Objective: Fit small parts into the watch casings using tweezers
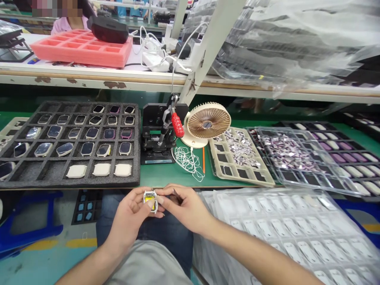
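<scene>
Left hand (130, 213) fingers clamp a small white, yellow-centred watch case (150, 201), seemingly steadying it while right hand (187, 209) fingers pinch its edge.

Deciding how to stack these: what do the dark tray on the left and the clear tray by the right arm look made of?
Dark tray: likely foam, matte charcoal, with a grainy surface and soft-edged cut cells. Clear tray: seemingly thin moulded plastic, glossy, see-through, catching glints.

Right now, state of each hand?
Left hand: closed, holding the small watch case.
Right hand: closed, pinching the same watch case, thin dark tool tucked between fingers.
</scene>
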Demonstrator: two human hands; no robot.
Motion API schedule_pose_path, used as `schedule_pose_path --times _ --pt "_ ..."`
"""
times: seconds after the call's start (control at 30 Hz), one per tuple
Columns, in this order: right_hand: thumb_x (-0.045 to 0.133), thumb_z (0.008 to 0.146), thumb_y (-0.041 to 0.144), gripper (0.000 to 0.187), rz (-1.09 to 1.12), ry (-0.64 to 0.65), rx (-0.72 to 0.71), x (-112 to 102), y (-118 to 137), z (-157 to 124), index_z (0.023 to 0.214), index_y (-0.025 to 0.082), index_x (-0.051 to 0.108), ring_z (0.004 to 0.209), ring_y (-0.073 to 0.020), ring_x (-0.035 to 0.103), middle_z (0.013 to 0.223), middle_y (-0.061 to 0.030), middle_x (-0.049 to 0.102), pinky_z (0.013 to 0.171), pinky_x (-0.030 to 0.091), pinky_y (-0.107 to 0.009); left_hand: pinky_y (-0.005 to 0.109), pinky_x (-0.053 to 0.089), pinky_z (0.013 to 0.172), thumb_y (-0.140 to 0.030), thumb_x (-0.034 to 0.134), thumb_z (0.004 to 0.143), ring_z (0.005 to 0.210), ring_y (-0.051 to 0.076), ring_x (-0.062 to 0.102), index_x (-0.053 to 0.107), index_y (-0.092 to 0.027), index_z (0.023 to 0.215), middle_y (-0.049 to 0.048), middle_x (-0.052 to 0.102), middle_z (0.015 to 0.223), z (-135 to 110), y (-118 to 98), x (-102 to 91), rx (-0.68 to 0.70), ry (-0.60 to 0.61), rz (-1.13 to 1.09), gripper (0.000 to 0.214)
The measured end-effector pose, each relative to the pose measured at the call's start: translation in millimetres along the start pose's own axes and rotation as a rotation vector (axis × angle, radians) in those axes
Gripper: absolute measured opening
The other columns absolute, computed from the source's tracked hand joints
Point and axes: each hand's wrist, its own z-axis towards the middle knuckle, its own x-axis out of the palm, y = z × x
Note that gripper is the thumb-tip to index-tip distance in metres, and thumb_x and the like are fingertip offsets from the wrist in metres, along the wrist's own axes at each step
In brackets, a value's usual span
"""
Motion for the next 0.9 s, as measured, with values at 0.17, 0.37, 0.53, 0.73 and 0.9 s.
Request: schedule_pose_path --times 0.17,0.37,0.53,0.73,0.9 --pt "0.071 0.099 0.051 0.033 0.004 0.015 -0.04 0 0 -1 0.108 0.022 0.084 0.061 -0.0117 0.051 0.078 -0.0025 0.069 0.052 0.038 -0.023 0.039 0.069 0.071 -0.031 0.084 0.087 0.077 0.022 0.078 0.065 -0.015 0.114 0.0092 0.081 0.098 0 4 -2.7 0.033 -0.012 0.038 0.037" --pt "0.071 0.1 0.05 0.03 -0.012 0.013 -0.096 0 0 -2 0.103 0.023 0.084 0.062 -0.0119 0.053 0.082 -0.0036 0.071 0.051 0.037 -0.023 0.037 0.069 0.074 -0.031 0.085 0.085 0.084 0.022 0.078 0.069 -0.016 0.112 0.0104 0.081 0.107 0 6 -2.4 0.039 -0.025 0.046 0.035" --pt "0.071 0.1 0.048 0.029 -0.019 0.007 -0.09 -3 5 -1 0.109 0.023 0.083 0.064 -0.0122 0.054 0.082 -0.0031 0.07 0.052 0.037 -0.023 0.038 0.069 0.082 -0.034 0.084 0.086 0.097 0.024 0.078 0.07 -0.017 0.118 0.0118 0.08 0.116 -2 2 0.8 0.028 -0.029 0.089 0.038" --pt "0.071 0.1 0.043 0.027 -0.029 0.016 -0.089 -7 11 -1 0.109 0.021 0.082 0.064 -0.0121 0.054 0.086 -0.0045 0.071 0.052 0.037 -0.023 0.039 0.068 0.086 -0.033 0.081 0.089 0.101 0.025 0.077 0.07 -0.017 0.118 0.012 0.079 0.119 -4 0 3.4 0.029 -0.018 0.091 0.035" --pt "0.073 0.098 0.042 0.023 -0.02 -0.011 -0.081 -4 8 -1 0.105 0.021 0.082 0.065 -0.0123 0.056 0.084 -0.0035 0.071 0.053 0.04 -0.023 0.04 0.069 0.084 -0.034 0.082 0.087 0.099 0.025 0.078 0.07 -0.017 0.113 0.0126 0.079 0.117 -3 1 5.0 0.052 -0.029 0.098 0.034"
